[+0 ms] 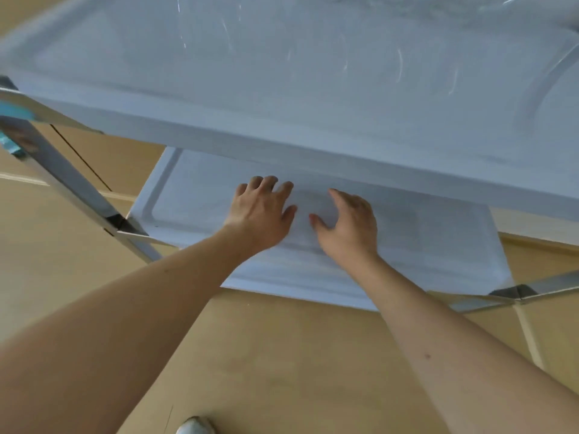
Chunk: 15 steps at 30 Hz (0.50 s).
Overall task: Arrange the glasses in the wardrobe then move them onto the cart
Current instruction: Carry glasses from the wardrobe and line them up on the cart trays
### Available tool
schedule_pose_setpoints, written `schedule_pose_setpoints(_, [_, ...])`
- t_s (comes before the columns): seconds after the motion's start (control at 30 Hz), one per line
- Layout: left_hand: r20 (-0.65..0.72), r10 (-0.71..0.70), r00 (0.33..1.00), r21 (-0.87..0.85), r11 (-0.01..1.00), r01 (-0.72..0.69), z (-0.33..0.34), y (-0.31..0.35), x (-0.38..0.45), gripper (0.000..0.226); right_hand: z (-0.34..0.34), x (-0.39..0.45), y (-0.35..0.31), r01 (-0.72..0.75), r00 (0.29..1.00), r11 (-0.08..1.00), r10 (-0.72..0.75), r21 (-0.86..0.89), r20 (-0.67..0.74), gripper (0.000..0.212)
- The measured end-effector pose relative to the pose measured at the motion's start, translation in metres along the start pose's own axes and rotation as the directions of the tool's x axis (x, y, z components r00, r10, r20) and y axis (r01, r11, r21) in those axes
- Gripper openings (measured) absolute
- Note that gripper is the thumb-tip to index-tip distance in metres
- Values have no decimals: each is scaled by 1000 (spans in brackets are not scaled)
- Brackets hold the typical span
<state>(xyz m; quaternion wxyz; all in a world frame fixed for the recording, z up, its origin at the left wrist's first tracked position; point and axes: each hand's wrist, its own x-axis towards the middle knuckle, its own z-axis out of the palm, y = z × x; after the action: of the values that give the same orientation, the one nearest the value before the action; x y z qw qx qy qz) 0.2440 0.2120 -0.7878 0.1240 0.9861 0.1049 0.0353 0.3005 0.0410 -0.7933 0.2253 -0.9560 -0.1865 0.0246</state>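
Tan floor [282, 355] lies beneath our cart [313, 89]; at frame centre our left hand [261, 211] and right hand [349, 225] hover spread, holding nothing, over its lower shelf [194, 195]; we see no glasses

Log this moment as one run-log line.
left hand: open, over white plastic lower cart shelf | right hand: open, over same shelf | glasses: none visible | white upper cart shelf: bare

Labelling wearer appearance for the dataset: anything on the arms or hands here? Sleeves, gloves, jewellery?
Both forearms are bare as far as the frame shows, no sleeves in view. Left hand and right hand have no gloves, and no rings, watch or bracelets are visible. Small dark spot on the right forearm.
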Motion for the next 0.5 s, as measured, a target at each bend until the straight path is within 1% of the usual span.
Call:
schedule_pose_setpoints(0.13, [126, -75, 989, 10, 997, 74, -36, 13, -50, 53, -40, -40, -10, -59, 991, 998, 60, -17, 123, 72])
schedule_pose_setpoints(0.23, [205, -107, 973, 32, 994, 103, -75, 31, -84, 54, -82, -70, -22, -110, 971, 994, 110, -12, 212, 73])
schedule_pose_setpoints(0.33, [237, -94, 967, 35, 996, 88, -98, 47, -108, 54, -110, -95, -33, -120, 960, 993, 114, 8, 256, 73])
schedule_pose_setpoints(0.5, [250, -137, 959, 18, 990, 136, -154, 86, -150, 54, -166, -142, -52, -108, 939, 994, 109, -22, 327, 71])
